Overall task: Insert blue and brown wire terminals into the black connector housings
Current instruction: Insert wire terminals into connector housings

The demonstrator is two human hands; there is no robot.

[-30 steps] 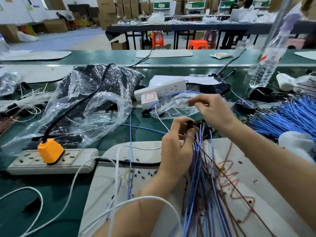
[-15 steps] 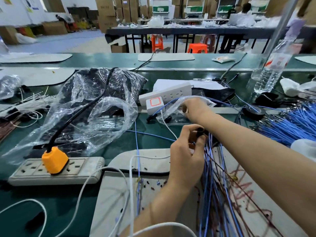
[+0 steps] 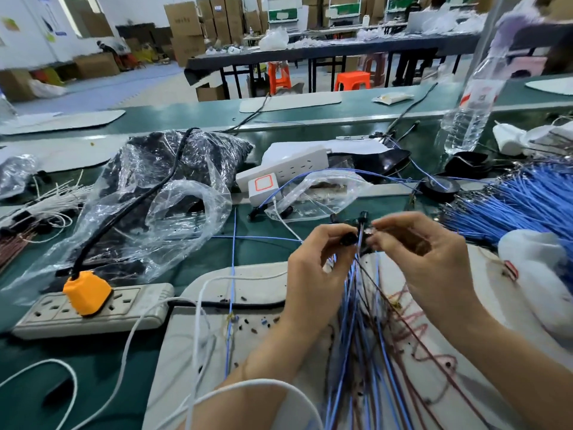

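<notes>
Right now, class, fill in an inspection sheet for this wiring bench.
Surface: green bench top with a pale grey work mat.
Job's things: small black connector housing; bundle of blue and brown wires; heap of blue wires.
Clutter: clear plastic bags; clear plastic water bottle.
Hands: left hand pinches the housing; right hand fingers curl beside it, their hold blurred.
Cables: black cable with orange plug in a grey power strip; white cord.
Surroundings: brown cardboard boxes; orange plastic stools.

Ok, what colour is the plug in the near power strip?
The plug is orange, seen best in the head view.
</notes>
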